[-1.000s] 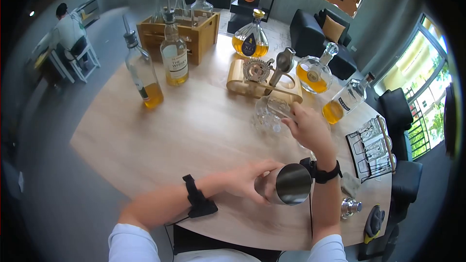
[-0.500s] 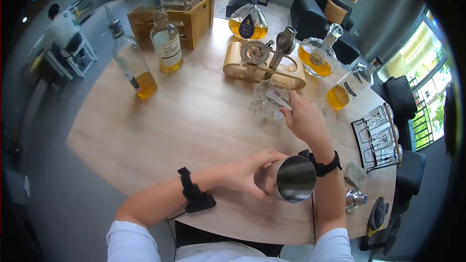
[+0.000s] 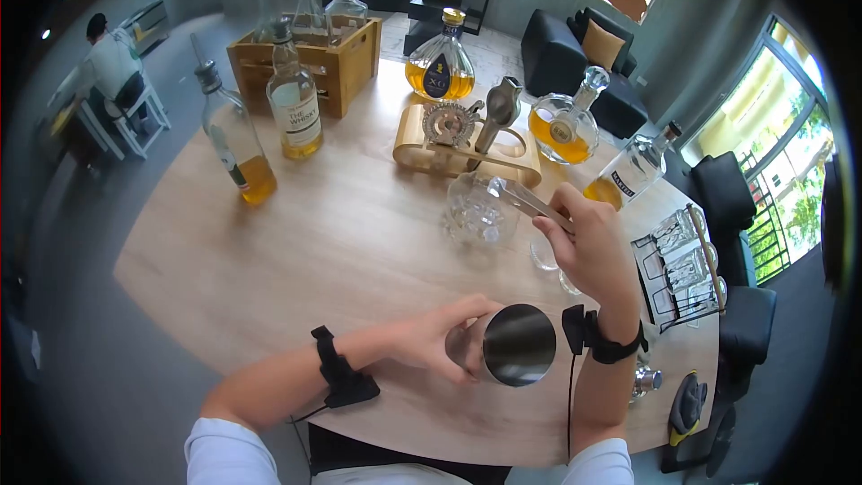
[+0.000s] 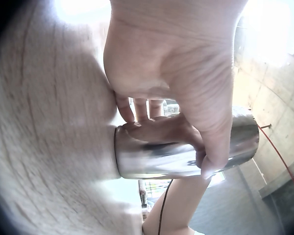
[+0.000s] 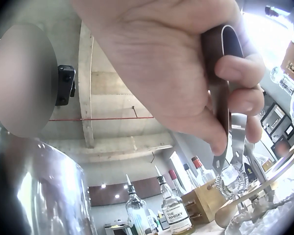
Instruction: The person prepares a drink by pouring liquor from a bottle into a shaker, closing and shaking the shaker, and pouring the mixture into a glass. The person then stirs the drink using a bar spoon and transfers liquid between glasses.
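Observation:
My left hand (image 3: 440, 337) grips a steel shaker tin (image 3: 519, 346) by its side, thumb and fingers around it. In the left wrist view, the tin (image 4: 157, 159) has its base at the tabletop. Metal tongs (image 3: 534, 204) are pinched in my right hand (image 3: 597, 242), their tips above the near right side of a clear glass bowl of ice (image 3: 480, 216). In the right wrist view, a clear piece like an ice cube (image 5: 230, 174) shows between the tips of the tongs (image 5: 220, 117). Ice (image 5: 264, 215) fills that view's lower right corner.
Behind the bowl is a wooden stand (image 3: 422, 157) with a strainer (image 3: 449, 124) and metal tools. Several liquor bottles and a wooden crate (image 3: 350, 67) line the back. On the right are a glass rack (image 3: 678, 260), a shaker top (image 3: 646, 382) and a grey-yellow item (image 3: 689, 404).
My right hand has drawn the tongs up and back from inside the bowl, toward the right. The left hand keeps its grip on the tin. The head view has shifted slightly.

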Demonstrator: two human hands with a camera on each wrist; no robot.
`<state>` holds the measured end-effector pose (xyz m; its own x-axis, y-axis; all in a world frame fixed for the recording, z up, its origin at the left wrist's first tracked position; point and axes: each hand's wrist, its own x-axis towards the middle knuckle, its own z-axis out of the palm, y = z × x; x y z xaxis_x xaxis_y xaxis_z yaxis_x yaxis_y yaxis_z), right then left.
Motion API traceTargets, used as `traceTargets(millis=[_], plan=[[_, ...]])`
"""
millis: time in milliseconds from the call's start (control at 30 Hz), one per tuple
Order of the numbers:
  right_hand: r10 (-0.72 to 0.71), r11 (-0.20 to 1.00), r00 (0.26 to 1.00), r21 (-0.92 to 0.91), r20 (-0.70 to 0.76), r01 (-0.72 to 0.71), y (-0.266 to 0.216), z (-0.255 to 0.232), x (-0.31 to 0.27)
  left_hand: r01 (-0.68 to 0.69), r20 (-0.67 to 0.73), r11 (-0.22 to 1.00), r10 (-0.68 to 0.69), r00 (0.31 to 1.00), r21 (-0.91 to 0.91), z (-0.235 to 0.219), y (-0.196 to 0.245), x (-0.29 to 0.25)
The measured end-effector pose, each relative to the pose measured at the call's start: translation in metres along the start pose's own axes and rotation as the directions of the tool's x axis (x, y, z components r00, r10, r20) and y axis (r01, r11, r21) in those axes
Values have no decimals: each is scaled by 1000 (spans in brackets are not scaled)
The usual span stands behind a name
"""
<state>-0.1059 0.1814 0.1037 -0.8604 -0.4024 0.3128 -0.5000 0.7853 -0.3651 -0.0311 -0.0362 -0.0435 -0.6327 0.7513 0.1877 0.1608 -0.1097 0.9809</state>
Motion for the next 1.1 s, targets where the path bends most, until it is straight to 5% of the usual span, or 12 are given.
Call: traceTargets(millis=[433,633,700,767,900,1000,1100], plan=[[13,991,992,-136,126,5,27,15,0,37,-29,998,-35,999,48,-2,2,-2],[-70,996,991,61,112,64,7,-45,-25,107,-8,994,-107,994,-32,-10,7,-6],[-84,994,987,80,134,74,-3,-68,-37,153,-47,963,-168,985,-220,-11,12,-7],[-93,991,980,111,176,74,-11,-83,-48,125,-55,984,-133,990,-131,-16,11,-6],[-207,970,939,181,275,161,-10,-95,-57,120,-41,992,-121,992,-37,-17,8,-5],[-284,957,837,196,467,215,-15,-93,-55,97,-45,994,-99,994,-45,-17,7,-5],[-284,959,846,156,451,238,-18,-83,-54,119,-40,992,-121,992,-48,-16,8,-5]])
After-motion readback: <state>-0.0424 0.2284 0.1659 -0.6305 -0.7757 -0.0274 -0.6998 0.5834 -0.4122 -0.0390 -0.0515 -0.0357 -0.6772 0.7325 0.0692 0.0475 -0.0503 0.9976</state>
